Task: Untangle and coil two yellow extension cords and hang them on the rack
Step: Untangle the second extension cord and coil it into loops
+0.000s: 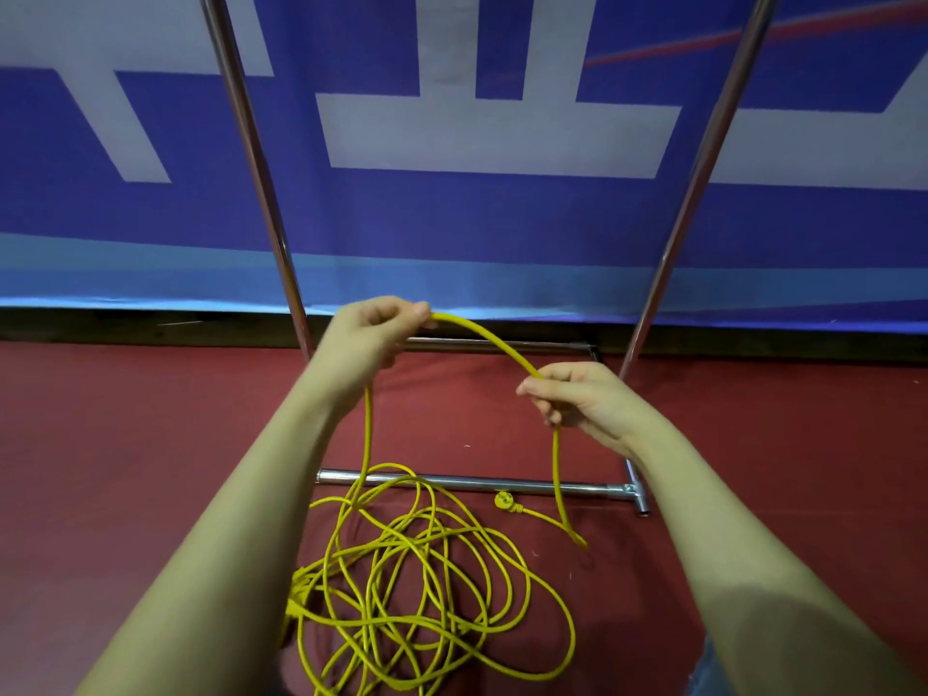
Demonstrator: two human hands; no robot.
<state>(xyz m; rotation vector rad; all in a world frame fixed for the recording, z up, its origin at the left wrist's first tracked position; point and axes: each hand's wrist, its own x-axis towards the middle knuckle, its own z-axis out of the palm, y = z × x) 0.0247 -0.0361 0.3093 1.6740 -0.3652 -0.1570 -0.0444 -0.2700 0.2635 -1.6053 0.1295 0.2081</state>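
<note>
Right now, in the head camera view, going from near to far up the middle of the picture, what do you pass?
Tangled yellow cord pile on the red floor → rack's near base bar → cord arc held between the left hand and right hand → rack's far base bar → blue banner.

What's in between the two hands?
In the head view, an arch of yellow cord runs from the left hand to the right hand, both gripping it.

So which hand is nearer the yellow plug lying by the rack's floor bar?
Right. The right hand is above the plug, slightly to its right; the left hand is higher and further left.
</note>
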